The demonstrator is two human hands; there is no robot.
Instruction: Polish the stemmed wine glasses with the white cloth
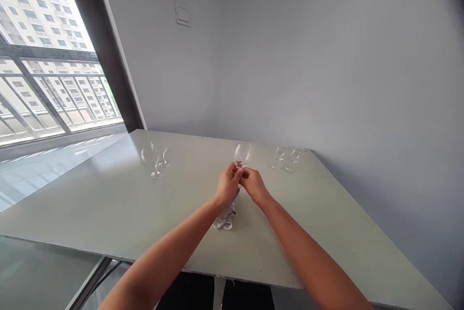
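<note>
A clear wine glass (243,151) stands upright between my hands near the middle of the table, its bowl showing above my fingers. My left hand (229,182) is closed around the stem region from the left. From the right, my right hand (253,182) pinches the same part, with the fingertips of both hands meeting. The stem and foot are mostly hidden behind my hands. Below my left wrist, a crumpled light cloth (226,218) lies on the table, partly covered by my forearm.
The pale table (108,204) reaches to the wall corner. At its far left stand stemmed glasses (157,174); more glasses (289,169) are at the far right by the wall. A large window (54,83) is on the left. The table's front edge is close to my legs.
</note>
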